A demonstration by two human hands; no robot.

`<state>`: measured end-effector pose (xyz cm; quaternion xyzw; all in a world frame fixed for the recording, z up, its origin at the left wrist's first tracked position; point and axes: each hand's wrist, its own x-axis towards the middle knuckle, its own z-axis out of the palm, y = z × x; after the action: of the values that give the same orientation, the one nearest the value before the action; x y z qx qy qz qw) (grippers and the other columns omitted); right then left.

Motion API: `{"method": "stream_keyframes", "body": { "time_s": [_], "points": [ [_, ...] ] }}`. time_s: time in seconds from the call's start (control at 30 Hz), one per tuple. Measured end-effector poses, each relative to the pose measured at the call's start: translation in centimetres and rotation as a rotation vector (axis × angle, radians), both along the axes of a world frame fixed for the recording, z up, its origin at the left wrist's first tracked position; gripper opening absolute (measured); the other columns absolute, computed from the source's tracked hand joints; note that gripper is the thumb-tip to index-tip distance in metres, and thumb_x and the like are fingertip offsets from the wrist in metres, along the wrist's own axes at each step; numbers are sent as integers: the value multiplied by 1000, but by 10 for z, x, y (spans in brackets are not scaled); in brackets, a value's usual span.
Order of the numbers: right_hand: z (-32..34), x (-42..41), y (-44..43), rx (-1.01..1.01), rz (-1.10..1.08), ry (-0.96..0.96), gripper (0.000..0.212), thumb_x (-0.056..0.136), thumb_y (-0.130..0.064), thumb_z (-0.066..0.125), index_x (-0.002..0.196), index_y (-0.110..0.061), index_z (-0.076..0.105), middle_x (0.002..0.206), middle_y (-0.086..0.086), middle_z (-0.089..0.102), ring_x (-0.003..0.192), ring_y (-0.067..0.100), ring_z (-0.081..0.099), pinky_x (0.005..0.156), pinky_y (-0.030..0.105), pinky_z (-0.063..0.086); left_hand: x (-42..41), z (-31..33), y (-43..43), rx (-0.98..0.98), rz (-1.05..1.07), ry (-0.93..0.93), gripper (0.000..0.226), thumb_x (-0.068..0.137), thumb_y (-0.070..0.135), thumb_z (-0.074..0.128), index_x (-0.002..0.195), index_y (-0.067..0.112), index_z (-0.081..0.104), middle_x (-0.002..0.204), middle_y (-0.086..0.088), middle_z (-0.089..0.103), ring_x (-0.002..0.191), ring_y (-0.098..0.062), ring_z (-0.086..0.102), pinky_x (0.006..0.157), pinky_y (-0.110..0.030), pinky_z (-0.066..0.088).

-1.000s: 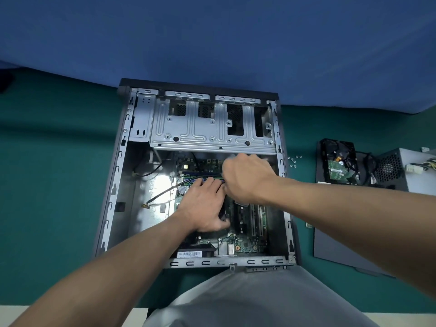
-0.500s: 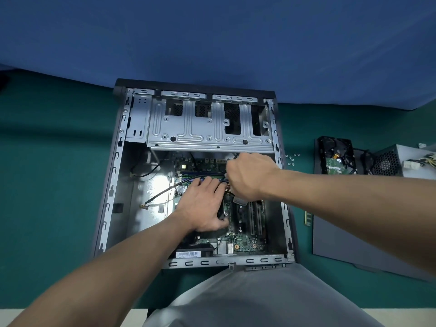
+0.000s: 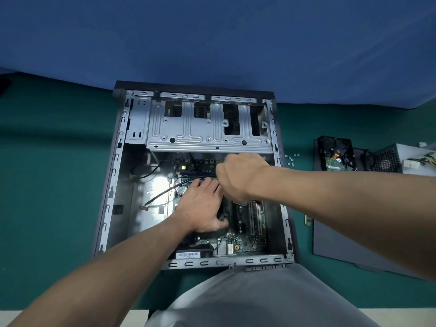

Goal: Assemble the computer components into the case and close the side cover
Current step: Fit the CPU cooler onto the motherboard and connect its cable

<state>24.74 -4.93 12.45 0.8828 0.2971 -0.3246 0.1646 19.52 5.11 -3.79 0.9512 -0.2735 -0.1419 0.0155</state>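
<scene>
Left hand (image 3: 200,206) atop motherboard (image 3: 245,246), inside case (image 3: 111,185)

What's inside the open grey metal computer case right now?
Visible: a green motherboard, a silver metal drive cage at the far end, a black cable crossing the board's edge. The left hand and right hand cover the board's middle; what lies under them is hidden.

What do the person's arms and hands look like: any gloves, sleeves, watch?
No gloves on the left hand or right hand; no rings or watch visible. Left forearm and right forearm uncovered to the frame edge, no sleeves in view. Only clothing seen: a plain grey garment at bottom centre.
</scene>
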Motion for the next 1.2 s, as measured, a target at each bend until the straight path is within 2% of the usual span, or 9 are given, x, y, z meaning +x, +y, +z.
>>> {"method": "stream_keyframes", "body": {
  "time_s": [0.07, 0.2, 0.33, 0.4, 0.57, 0.73, 0.87, 1.07, 1.2],
  "points": [
    [-1, 4, 2, -62, -73, 57, 7, 92, -11, 47, 97, -11, 52, 113, 12, 59, 86, 30, 52, 71, 36, 45, 0, -1, 0, -5, -3, -18, 87, 72, 74, 37, 128, 8, 45, 123, -12, 53, 114, -27, 46, 102, -45, 34],
    [4, -7, -2, -204, 399, -95, 34, 98, -16, 43, 130, -3, 41, 115, 10, 55, 69, 21, 49, 48, 31, 31, 0, -2, 0, 14, 0, 1, 90, 71, 75, 36, 132, 9, 46, 131, -11, 49, 119, -26, 43, 104, -45, 32],
    [5, -11, -15, -43, 679, -154, 22, 101, -19, 31, 93, -16, 52, 100, 6, 61, 60, 20, 42, 45, 29, 21, 0, -3, 0, 22, -7, 17, 89, 71, 76, 39, 133, 13, 48, 130, -8, 50, 121, -24, 41, 104, -45, 31],
    [2, -13, -18, 9, 533, -124, 16, 98, -19, 36, 88, -19, 49, 92, 7, 60, 73, 26, 54, 51, 30, 28, 0, -2, 0, 14, -6, 12, 88, 71, 76, 38, 130, 12, 47, 126, -8, 51, 117, -25, 42, 101, -45, 33],
    [-12, -1, -20, 106, -409, 60, 13, 88, -12, 44, 76, -10, 46, 80, 6, 48, 79, 31, 48, 72, 34, 43, 0, -4, 1, -16, -10, -25, 89, 71, 75, 34, 130, 9, 41, 120, -10, 51, 109, -26, 44, 96, -45, 36],
    [-3, -17, -17, -80, 138, -46, 24, 94, -14, 48, 117, -6, 44, 104, 9, 60, 77, 26, 54, 55, 33, 37, 1, -3, 0, 9, -15, -12, 89, 71, 75, 32, 130, 10, 45, 122, -9, 50, 110, -25, 44, 97, -44, 36],
    [-6, -22, -16, 31, 621, -164, 14, 99, -17, 38, 91, -19, 50, 100, 4, 64, 69, 24, 49, 54, 31, 36, 0, -4, 1, 4, -4, 20, 82, 71, 73, 36, 130, 17, 49, 122, -5, 52, 114, -23, 42, 100, -44, 32],
    [-8, -5, -12, 73, -331, 70, 12, 91, -10, 47, 98, -9, 56, 109, 14, 56, 94, 35, 54, 70, 34, 40, 0, -3, 0, -4, -3, -15, 88, 71, 74, 34, 130, 9, 43, 122, -10, 52, 111, -26, 44, 97, -45, 35],
    [1, -15, -7, -62, 45, 59, 25, 93, -9, 50, 117, -5, 46, 99, 9, 57, 84, 30, 53, 64, 35, 38, 1, -3, 0, 8, -3, 15, 91, 69, 75, 34, 133, 12, 45, 127, -9, 50, 116, -25, 43, 102, -44, 33]
  ]
}}
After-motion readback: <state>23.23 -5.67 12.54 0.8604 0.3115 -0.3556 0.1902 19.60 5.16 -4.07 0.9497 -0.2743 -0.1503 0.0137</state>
